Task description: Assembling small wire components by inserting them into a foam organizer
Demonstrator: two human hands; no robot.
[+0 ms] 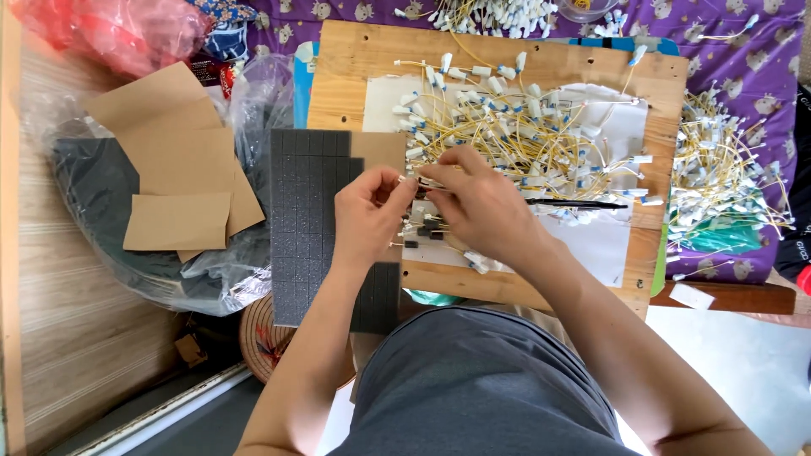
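A thin yellow wire (411,180) is pinched between the fingers of the left hand (367,215) and right hand (480,203) above the wooden board (355,72), beside a gridded foam sheet (308,203).

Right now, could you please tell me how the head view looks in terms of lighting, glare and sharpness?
Head view: soft, even daylight with faint shadows; glare only on the crinkled clear plastic bag; the left hand and right hand are fairly sharp, but the thin yellow wire pinched between them is too small to resolve; the pale wooden board's edges bow slightly from the wide lens.
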